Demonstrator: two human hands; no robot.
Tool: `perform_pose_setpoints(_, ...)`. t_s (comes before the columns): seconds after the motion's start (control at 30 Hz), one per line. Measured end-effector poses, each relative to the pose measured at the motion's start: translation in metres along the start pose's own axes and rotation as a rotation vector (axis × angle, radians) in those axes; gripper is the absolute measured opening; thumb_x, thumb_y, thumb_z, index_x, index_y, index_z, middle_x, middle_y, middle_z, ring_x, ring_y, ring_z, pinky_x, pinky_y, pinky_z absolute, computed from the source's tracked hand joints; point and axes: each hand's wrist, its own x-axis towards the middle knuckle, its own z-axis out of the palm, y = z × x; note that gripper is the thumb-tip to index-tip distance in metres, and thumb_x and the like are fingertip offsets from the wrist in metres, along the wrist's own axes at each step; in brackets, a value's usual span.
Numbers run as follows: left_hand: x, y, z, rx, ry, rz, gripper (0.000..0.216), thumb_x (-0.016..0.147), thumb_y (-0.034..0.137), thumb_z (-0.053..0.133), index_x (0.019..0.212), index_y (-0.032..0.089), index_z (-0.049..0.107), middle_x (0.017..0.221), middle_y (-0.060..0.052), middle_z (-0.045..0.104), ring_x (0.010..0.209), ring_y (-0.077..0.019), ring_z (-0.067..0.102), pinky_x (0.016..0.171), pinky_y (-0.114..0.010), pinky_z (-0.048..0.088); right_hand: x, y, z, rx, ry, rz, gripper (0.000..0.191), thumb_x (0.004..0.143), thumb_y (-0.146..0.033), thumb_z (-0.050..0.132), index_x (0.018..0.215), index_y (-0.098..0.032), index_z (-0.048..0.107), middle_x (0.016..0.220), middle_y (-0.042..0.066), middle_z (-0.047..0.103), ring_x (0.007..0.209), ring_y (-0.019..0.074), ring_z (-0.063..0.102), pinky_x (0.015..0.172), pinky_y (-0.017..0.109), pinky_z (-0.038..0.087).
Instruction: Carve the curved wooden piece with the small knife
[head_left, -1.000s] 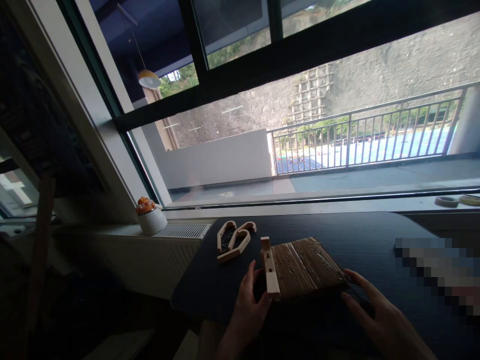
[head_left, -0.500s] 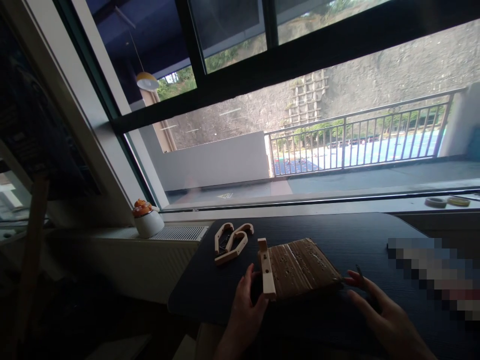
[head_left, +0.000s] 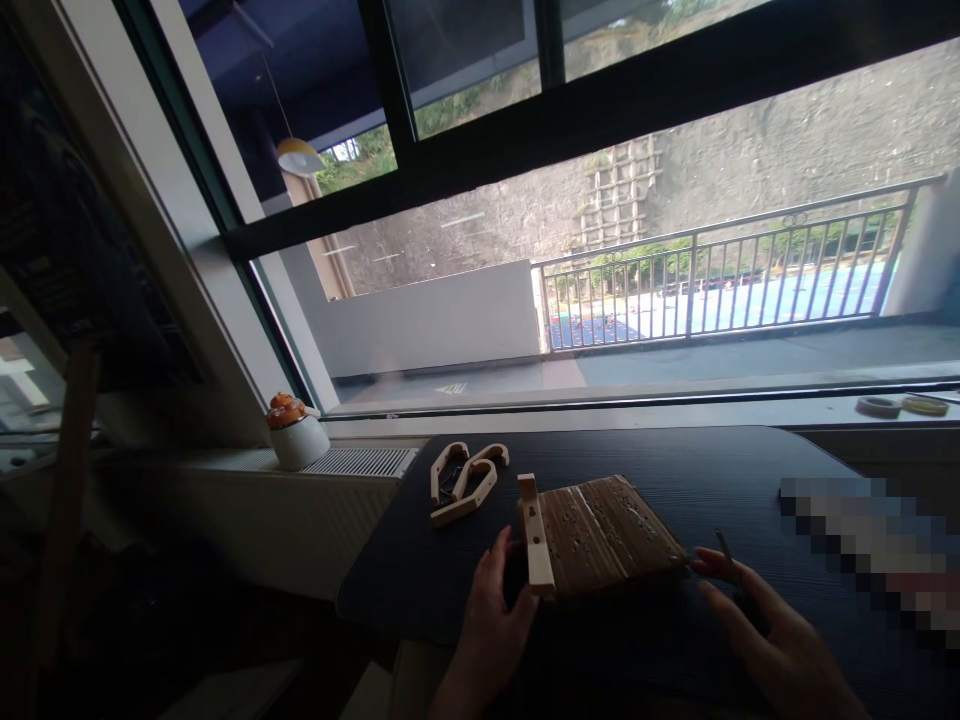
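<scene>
A pale wooden bar [head_left: 535, 535] with dark holes stands along the left edge of a worn, ridged brown cardboard pad [head_left: 600, 530]. My left hand [head_left: 495, 610] is open in a curve beside the bar, thumb at its near end and fingers apart on its left side; whether it presses on the bar I cannot tell. At the pad's right corner is my right hand [head_left: 765, 620], with a thin dark rod-like tool [head_left: 723, 546] held between its fingers. Its fingertips come close to that corner, and the tool's lower part is hidden.
Bent wooden hook-shaped pieces [head_left: 469, 485] lie on the dark table [head_left: 675, 460] beyond my left hand, with small dark bits among them. A white pot with an orange top [head_left: 298, 445] stands on the radiator cover [head_left: 367, 464]. Tape rolls [head_left: 877, 407] lie on the windowsill.
The view has shifted very slightly. Both hands, the wooden bar and the cardboard pad keep nearly the same positions; the thin tool in my right hand is tilted a little differently.
</scene>
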Motion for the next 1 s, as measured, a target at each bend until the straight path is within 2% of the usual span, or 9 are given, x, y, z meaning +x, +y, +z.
perform_pose_setpoints(0.1, -0.001, 0.0, 0.0, -0.023, 0.006, 0.01, 0.063, 0.081, 0.036, 0.055, 0.136, 0.014, 0.037, 0.133, -0.013, 0.051, 0.123, -0.0262, 0.045, 0.105, -0.039, 0.033, -0.001, -0.002, -0.002, 0.0, -0.011, -0.041, 0.041, 0.075, -0.055, 0.048, 0.1, -0.028, 0.066, 0.089, 0.004, 0.072, 0.083, 0.0282, 0.067, 0.063, 0.035, 0.055)
perform_pose_setpoints(0.2, -0.001, 0.0, 0.0, -0.06, 0.006, 0.022, 0.06, 0.082, 0.036, 0.054, 0.136, 0.015, 0.036, 0.133, -0.012, 0.051, 0.123, -0.0251, 0.046, 0.104, -0.037, 0.035, 0.001, -0.002, -0.005, -0.009, -0.035, -0.064, 0.037, 0.075, -0.052, 0.049, 0.097, -0.029, 0.068, 0.08, 0.002, 0.072, 0.079, 0.027, 0.067, 0.06, 0.033, 0.055)
perform_pose_setpoints(0.37, -0.002, 0.0, -0.001, -0.074, 0.019, 0.024, 0.059, 0.083, 0.035, 0.053, 0.135, 0.014, 0.037, 0.132, -0.012, 0.051, 0.123, -0.0242, 0.046, 0.104, -0.036, 0.035, 0.005, 0.0, -0.01, -0.04, -0.127, -0.051, 0.039, 0.07, -0.053, 0.052, 0.096, -0.028, 0.069, 0.088, 0.002, 0.072, 0.085, 0.0279, 0.067, 0.062, 0.031, 0.055)
perform_pose_setpoints(0.5, -0.002, 0.0, 0.0, -0.093, 0.049, 0.016, 0.057, 0.082, 0.036, 0.054, 0.133, 0.016, 0.04, 0.13, -0.01, 0.054, 0.123, -0.0245, 0.047, 0.104, -0.036, 0.036, 0.002, 0.001, -0.006, -0.044, -0.063, -0.043, 0.038, 0.072, -0.053, 0.052, 0.097, -0.029, 0.069, 0.084, 0.001, 0.072, 0.08, 0.027, 0.067, 0.061, 0.032, 0.055)
perform_pose_setpoints(0.6, -0.003, 0.002, 0.0, -0.105, 0.052, 0.011, 0.058, 0.081, 0.036, 0.055, 0.133, 0.016, 0.041, 0.129, -0.01, 0.055, 0.121, -0.0255, 0.048, 0.103, -0.037, 0.037, -0.001, 0.002, -0.002, -0.027, -0.018, -0.036, 0.038, 0.074, -0.054, 0.051, 0.097, -0.029, 0.069, 0.087, 0.001, 0.072, 0.08, 0.0268, 0.067, 0.063, 0.033, 0.055)
perform_pose_setpoints(0.77, -0.003, 0.005, -0.001, -0.104, 0.038, 0.013, 0.056, 0.082, 0.034, 0.054, 0.133, 0.017, 0.041, 0.128, -0.01, 0.055, 0.121, -0.0255, 0.048, 0.103, -0.037, 0.037, -0.003, 0.0, -0.001, -0.037, -0.03, -0.003, 0.041, 0.075, -0.057, 0.049, 0.098, -0.028, 0.068, 0.099, 0.002, 0.07, 0.09, 0.0285, 0.065, 0.07, 0.035, 0.054)
perform_pose_setpoints(0.93, -0.003, 0.003, -0.001, -0.085, 0.028, 0.013, 0.057, 0.083, 0.034, 0.053, 0.135, 0.015, 0.038, 0.129, -0.011, 0.055, 0.12, -0.0243, 0.048, 0.102, -0.035, 0.037, -0.001, 0.003, -0.002, -0.053, -0.037, -0.013, 0.041, 0.075, -0.056, 0.049, 0.099, -0.028, 0.067, 0.098, 0.001, 0.071, 0.091, 0.0276, 0.065, 0.07, 0.033, 0.054)
perform_pose_setpoints(1.0, -0.003, 0.003, -0.001, -0.08, 0.024, 0.008, 0.058, 0.083, 0.035, 0.053, 0.135, 0.015, 0.038, 0.129, -0.011, 0.054, 0.121, -0.0241, 0.048, 0.102, -0.034, 0.037, 0.002, 0.01, -0.003, -0.057, -0.078, -0.037, 0.041, 0.074, -0.056, 0.051, 0.101, -0.028, 0.067, 0.099, 0.001, 0.071, 0.094, 0.027, 0.064, 0.07, 0.031, 0.055)
